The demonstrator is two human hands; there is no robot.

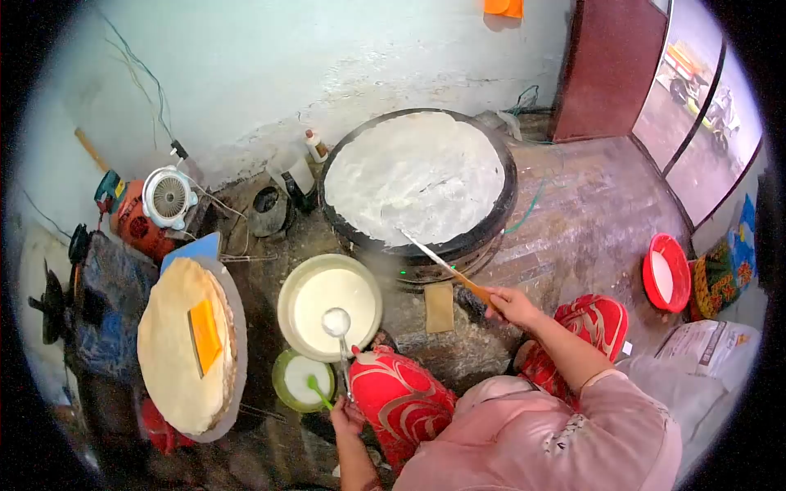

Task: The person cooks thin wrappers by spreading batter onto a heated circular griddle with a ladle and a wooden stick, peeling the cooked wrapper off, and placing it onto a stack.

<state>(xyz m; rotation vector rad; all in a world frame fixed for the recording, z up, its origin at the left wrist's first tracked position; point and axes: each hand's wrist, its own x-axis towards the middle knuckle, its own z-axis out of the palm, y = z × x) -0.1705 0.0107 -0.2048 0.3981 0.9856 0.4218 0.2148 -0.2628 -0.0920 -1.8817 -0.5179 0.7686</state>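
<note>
My right hand [514, 308] is closed round the wooden handle of a long spatula [434, 255]. Its blade tip meets the near edge of a pale batter sheet [426, 176], which covers most of a large round black griddle [509, 196]. Down by my knee, my left hand [348, 417] grips the handle of a metal ladle [336, 322]. The ladle's bowl is over a wide basin [286, 303] of creamy batter. Just below stands a green bowl [280, 385] of white contents, with a green spoon [318, 388] whose handle ends near my left fingers.
At left, a stack of large thin flatbreads [168, 352] bears an orange-yellow scraper [206, 337]. Behind it are a small fan [169, 198] and an orange gas cylinder [139, 221]. A red basin [655, 295] and white sacks [706, 352] stand at right. A tan square [439, 308] lies before the griddle.
</note>
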